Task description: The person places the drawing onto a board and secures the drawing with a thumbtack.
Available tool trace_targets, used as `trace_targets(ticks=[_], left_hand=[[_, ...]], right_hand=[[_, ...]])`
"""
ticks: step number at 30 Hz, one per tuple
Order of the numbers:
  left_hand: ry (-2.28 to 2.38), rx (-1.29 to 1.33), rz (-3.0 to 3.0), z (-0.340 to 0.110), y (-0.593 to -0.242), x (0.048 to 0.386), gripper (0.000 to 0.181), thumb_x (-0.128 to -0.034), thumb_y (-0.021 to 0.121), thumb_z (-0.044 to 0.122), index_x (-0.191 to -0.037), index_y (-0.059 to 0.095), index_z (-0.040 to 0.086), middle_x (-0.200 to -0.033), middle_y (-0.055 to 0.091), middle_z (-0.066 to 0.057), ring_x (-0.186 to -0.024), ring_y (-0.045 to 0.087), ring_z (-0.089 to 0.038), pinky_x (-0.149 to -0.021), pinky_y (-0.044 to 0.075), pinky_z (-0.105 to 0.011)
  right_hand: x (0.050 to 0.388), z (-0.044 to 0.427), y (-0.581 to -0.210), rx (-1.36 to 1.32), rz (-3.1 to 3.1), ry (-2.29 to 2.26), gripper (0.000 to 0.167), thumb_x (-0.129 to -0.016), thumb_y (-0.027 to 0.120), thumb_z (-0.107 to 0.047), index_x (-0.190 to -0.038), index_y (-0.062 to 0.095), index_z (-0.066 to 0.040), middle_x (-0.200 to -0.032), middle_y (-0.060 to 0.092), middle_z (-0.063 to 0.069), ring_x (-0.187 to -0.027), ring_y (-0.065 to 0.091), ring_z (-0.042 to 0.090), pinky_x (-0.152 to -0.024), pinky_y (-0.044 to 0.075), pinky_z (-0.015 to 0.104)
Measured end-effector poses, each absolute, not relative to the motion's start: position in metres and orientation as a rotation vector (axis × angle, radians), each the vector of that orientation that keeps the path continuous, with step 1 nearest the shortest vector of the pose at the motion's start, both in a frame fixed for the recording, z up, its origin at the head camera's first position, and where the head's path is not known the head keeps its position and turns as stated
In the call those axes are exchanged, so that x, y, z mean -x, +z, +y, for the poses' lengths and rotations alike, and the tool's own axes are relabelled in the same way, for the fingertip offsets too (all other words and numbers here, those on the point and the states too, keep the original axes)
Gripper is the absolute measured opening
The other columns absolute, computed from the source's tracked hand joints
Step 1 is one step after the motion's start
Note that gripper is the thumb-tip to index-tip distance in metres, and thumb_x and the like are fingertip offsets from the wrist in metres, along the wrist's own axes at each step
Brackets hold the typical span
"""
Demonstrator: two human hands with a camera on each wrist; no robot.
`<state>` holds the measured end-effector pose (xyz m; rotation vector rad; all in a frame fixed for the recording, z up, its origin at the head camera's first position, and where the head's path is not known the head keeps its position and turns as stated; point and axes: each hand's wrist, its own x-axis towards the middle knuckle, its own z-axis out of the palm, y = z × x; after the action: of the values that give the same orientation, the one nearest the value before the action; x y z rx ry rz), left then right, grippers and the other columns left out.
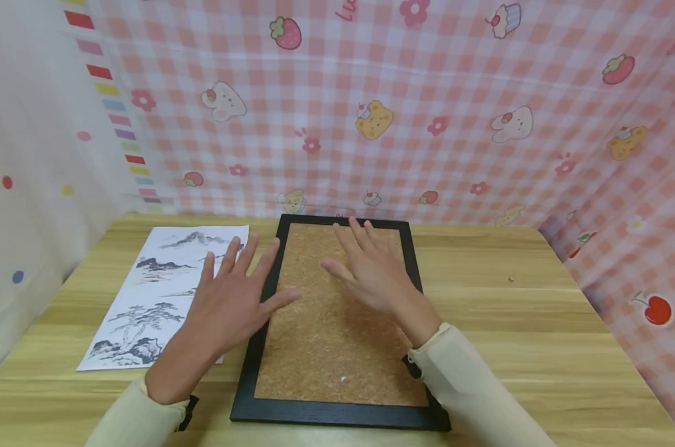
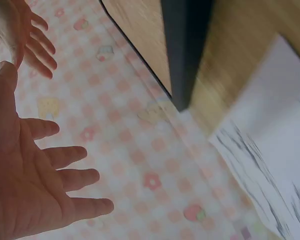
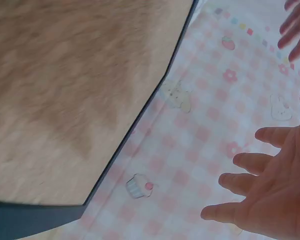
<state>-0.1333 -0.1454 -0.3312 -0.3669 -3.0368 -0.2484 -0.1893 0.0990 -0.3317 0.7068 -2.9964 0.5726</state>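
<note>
- At the far left hangs a white cloth [image 1: 30, 155] with coloured dots and, along its inner side, a column of coloured blocks.
- Next, a white sheet [image 1: 133, 288] printed with dark ink-style mountains, pines and rocks lies flat on the wood-grain surface [image 1: 516, 347], its right part hidden behind the left hand.
- The left of the two hands, the left hand [image 1: 228, 304], is spread wide with fingers straight and thumb out, holding nothing; it hangs over the gap between sheet and board, in a pale sleeve [image 1: 139, 413].
- In the middle, a corkboard [image 1: 309, 329] in a black frame [image 1: 337, 415] lies on the surface, just beside the sheet; a tiny white fleck [image 1: 343, 378] sits low on the cork.
- Over the board's right half is the right hand [image 1: 373, 273], fingers extended and parted, holding nothing.
- To the right, a small speck [image 1: 511, 279] lies on the surface.
- Behind everything and down the right side hangs a pink checked cloth [image 1: 337, 81] with strawberries, flowers and cupcakes.
</note>
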Motion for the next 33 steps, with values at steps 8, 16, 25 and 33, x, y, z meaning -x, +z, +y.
trace_targets(ticks=[8, 16, 25, 33], left_hand=[[-0.279, 0.239, -3.014, -0.183, -0.326, 0.11, 0.092, -0.0957, 0.034, 0.077, -0.164, 0.018, 0.017, -0.166, 0.016, -0.022, -0.15, 0.01, -0.049, -0.111, 0.006, -0.074], [-0.314, 0.097, -2.99, -0.222, -0.324, 0.101, 0.095, -0.0963, 0.041, 0.074, -0.163, 0.019, 0.01, -0.162, 0.019, -0.03, -0.146, 0.013, -0.056, -0.107, 0.009, -0.078], [-0.355, -0.015, -2.976, -0.282, -0.317, 0.119, 0.096, -0.0979, 0.045, 0.069, -0.162, 0.012, 0.006, -0.155, 0.02, -0.038, -0.138, 0.019, -0.061, -0.099, 0.021, -0.079], [-0.348, -0.081, -3.103, -0.325, -0.306, 0.164, 0.107, -0.0943, 0.042, 0.075, -0.16, 0.007, -0.002, -0.152, 0.018, -0.043, -0.135, 0.02, -0.064, -0.091, 0.028, -0.083]], right_hand=[[0.199, 0.067, -0.316, -0.735, -2.983, 0.616, 0.075, -0.102, 0.028, -0.068, -0.164, 0.014, -0.028, -0.169, 0.006, 0.007, -0.155, 0.0, 0.029, -0.119, -0.001, 0.06], [0.21, 0.041, -0.306, -0.775, -2.933, 0.864, 0.08, -0.101, 0.033, -0.07, -0.163, 0.024, -0.02, -0.168, 0.017, 0.007, -0.154, 0.015, 0.026, -0.122, 0.013, 0.051], [0.221, 0.007, -0.309, -0.783, -2.973, 1.022, 0.075, -0.101, 0.039, -0.065, -0.162, 0.025, -0.023, -0.166, 0.026, 0.006, -0.152, 0.023, 0.028, -0.118, 0.026, 0.053], [0.217, -0.019, -0.315, -0.837, -2.977, 1.01, 0.075, -0.102, 0.042, -0.063, -0.16, 0.032, -0.016, -0.162, 0.034, 0.01, -0.149, 0.029, 0.027, -0.118, 0.029, 0.047]])
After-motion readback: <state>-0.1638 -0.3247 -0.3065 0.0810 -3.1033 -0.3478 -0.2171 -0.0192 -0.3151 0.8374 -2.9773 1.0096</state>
